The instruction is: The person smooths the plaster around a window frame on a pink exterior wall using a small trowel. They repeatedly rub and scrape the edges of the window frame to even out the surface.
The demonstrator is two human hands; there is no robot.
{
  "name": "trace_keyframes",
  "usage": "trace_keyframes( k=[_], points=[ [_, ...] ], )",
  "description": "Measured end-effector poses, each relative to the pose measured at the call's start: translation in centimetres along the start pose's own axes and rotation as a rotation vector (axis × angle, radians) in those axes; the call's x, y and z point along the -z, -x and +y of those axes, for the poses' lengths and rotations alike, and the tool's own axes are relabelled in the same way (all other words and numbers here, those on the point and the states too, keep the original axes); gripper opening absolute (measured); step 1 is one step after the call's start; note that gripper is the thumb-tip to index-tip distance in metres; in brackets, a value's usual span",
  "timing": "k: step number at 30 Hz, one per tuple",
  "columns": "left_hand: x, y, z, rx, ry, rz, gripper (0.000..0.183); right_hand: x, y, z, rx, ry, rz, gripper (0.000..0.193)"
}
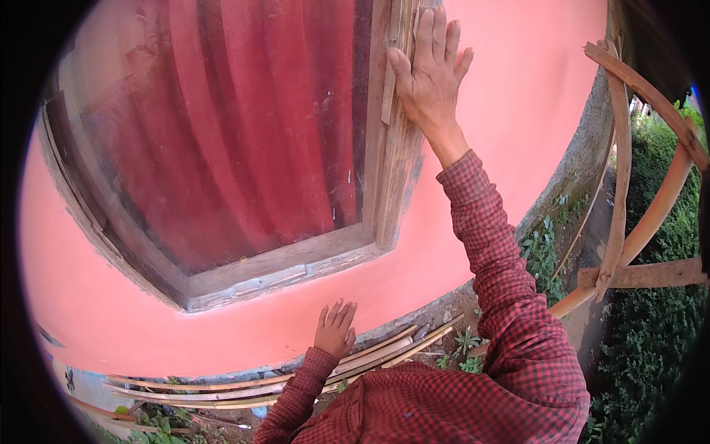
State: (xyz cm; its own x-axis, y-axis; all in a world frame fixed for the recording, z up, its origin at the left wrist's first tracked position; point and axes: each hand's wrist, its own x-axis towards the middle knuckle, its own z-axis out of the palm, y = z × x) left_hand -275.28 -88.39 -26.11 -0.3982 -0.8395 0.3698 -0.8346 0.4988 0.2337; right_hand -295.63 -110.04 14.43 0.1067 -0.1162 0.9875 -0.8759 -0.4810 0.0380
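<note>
Raised high, my right hand lies flat against the right upright of a weathered wooden window frame, its fingers pointing up and its thumb out to the left. A thin strip of wood runs along the frame beside my thumb. Lower down, my left hand is in front of the pink wall below the window, fingers stretched and holding nothing. Whether it touches the wall I cannot tell. Behind the glass hangs a red curtain.
Several bamboo poles lie along the foot of the wall. To the right stands a structure of rough wooden posts and boards, with green shrubs beyond it. Small plants grow at the wall's base.
</note>
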Motion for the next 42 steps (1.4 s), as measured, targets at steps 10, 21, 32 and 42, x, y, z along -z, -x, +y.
trace_keyframes(
  k=[10, 21, 32, 42],
  points=[
    [-10.1, 25.7, -4.1, 0.634, 0.154, -0.381, 0.07, -2.0, 7.5, -1.1, -0.008, 0.039, -0.016, 0.077],
    [-19.7, 33.1, -3.0, 1.146, 0.356, -0.443, 0.058, -6.4, 26.0, -1.5, -0.013, -0.042, 0.008, 0.073],
    [-18.1, 28.3, -0.9, 1.288, 0.325, -0.159, 0.052, -5.7, 33.7, -1.6, 0.048, -0.015, -0.122, 0.072],
    [-18.6, 31.6, -6.4, 1.224, 0.339, -0.194, 0.055, -4.8, 21.8, -1.8, -0.106, -0.025, -0.015, 0.069]
  ],
)
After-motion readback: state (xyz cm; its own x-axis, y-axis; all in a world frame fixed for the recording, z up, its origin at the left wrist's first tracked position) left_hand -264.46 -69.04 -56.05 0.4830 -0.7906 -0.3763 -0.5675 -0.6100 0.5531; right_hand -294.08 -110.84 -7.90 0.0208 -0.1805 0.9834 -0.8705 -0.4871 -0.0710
